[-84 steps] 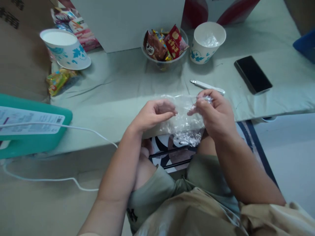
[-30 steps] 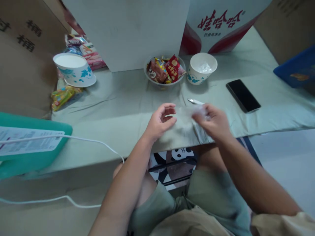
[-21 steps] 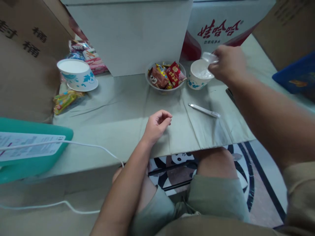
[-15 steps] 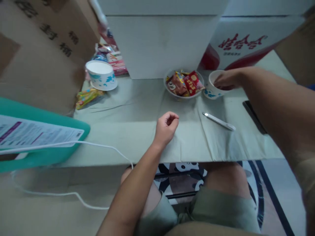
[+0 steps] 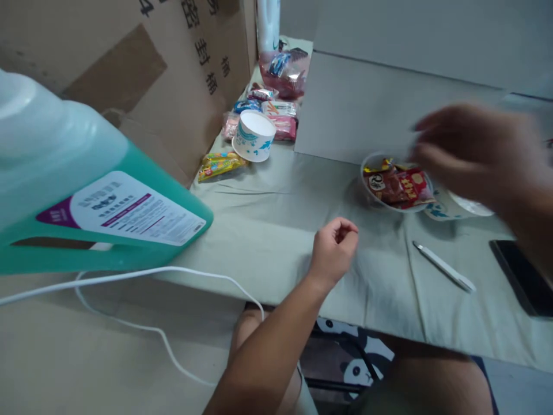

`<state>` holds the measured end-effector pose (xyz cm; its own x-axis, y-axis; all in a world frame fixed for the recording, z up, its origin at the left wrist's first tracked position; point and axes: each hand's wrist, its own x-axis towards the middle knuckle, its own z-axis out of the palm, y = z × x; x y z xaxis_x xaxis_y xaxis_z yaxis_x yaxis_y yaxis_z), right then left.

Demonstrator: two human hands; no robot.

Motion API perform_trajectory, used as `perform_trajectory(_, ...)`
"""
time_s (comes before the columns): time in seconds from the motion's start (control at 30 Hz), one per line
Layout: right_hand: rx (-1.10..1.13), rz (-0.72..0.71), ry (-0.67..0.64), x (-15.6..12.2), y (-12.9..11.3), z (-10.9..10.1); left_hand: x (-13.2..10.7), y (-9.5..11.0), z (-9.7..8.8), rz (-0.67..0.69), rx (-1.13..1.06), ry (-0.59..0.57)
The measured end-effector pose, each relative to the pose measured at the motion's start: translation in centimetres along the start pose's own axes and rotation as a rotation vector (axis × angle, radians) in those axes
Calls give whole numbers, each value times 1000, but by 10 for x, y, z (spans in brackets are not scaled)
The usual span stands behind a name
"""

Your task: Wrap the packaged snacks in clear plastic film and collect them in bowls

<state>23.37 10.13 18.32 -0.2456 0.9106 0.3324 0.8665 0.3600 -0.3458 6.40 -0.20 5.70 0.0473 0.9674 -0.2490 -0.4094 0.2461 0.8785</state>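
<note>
Right hand [image 5: 477, 154], blurred at right of frame, has thumb and fingers apart. Paper cup [image 5: 443, 207] appears just below it, partly hidden. Left hand [image 5: 332, 252], mid-frame, is farther off, curled; whether fingertips meet cannot be told.

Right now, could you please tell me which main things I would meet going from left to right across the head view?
Green jug, yellow snack packets, paper cup, left hand, snack bowl, slim white tool, phone.
</note>
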Motion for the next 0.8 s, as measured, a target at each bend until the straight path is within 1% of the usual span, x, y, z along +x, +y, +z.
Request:
perform_trajectory(0.03,50,-136,-99,13,-29,23,2,-1,0,-9,1,7)
perform_trajectory(0.07,71,-249,-166,30,-56,49,3,-2,1,-22,2,12)
perform_trajectory(0.1,51,-335,-203,49,-79,76,5,-3,1,-38,1,12)
perform_trajectory(0.13,44,-366,-199,68,-99,102,5,-5,2,-54,-2,7)
perform_trajectory(0.17,61,-357,-191,88,-114,127,5,-6,2,-69,-8,-2)
perform_trajectory(0.23,100,-271,-179,122,-136,169,4,-6,0,-83,-18,-18)
perform_trajectory(0.27,114,-218,-189,136,-142,185,3,-5,-1,-84,-17,-19)
perform_trajectory(0.33,114,-146,-270,153,-148,207,2,-1,-5,-94,-5,-9)
perform_trajectory(0.4,75,-130,-309,160,-146,219,2,3,-10,-97,14,3)
perform_trajectory(0.43,49,-133,-304,161,-144,221,2,4,-12,-93,18,2)
perform_trajectory(0.5,28,-122,-273,160,-136,224,2,4,-14,-75,12,-5)
perform_trajectory(0.57,81,-74,-236,160,-128,225,4,2,-15,-67,-7,-10)
perform_trajectory(0.6,133,-33,-212,159,-123,225,4,0,-14,-68,-13,-11)
perform_trajectory(0.67,301,98,-177,157,-116,225,6,-5,-12,-64,-15,-12)
perform_trajectory(0.8,669,410,-198,142,-109,219,8,-11,-6,-48,9,-30)
